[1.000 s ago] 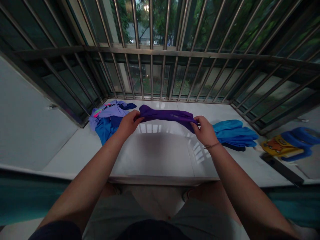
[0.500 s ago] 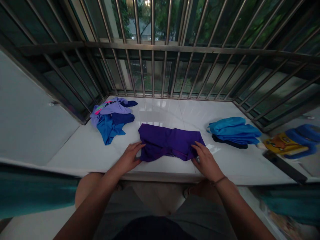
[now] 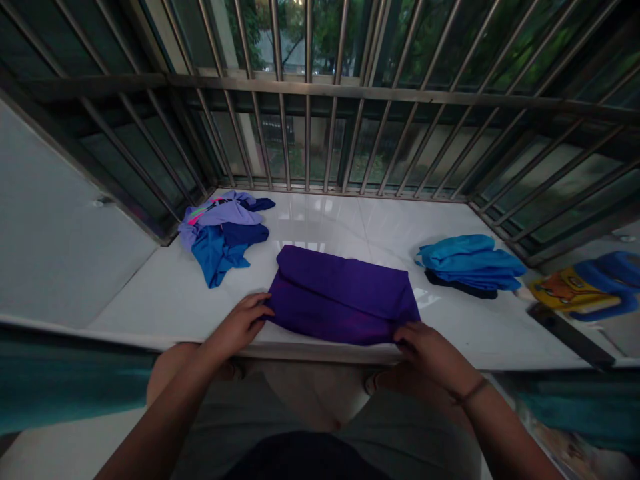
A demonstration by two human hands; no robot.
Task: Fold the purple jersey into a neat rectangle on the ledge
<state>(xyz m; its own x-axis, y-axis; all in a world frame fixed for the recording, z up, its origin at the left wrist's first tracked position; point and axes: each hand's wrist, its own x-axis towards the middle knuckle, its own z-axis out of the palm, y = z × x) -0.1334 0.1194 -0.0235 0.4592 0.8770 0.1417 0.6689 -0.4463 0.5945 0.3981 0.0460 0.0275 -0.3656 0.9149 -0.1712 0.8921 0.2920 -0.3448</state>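
Note:
A purple piece of clothing [image 3: 340, 290] lies folded in a wide band on the white sill in front of me, with a fold line running across its middle. My left hand [image 3: 245, 325] pinches its left edge between thumb and fingers. At the near right corner my right hand [image 3: 425, 343] is closed on the cloth, its fingers curled and partly hidden. The garment's near edge reaches close to the front edge of the sill. Its exact kind cannot be made out.
Rumpled lilac and blue clothes [image 3: 225, 230] lie at the left of the sill [image 3: 320, 223]. Folded blue clothes [image 3: 467, 263] sit at the right, beside a yellow and blue container [image 3: 580, 287] and a dark phone-like slab [image 3: 570, 337]. Metal bars [image 3: 307, 147] close off the back.
The purple garment's near part has been spread toward me, so it looks wider and flatter. My left hand moved slightly left and nearer; my right hand came nearer and its fingers curled.

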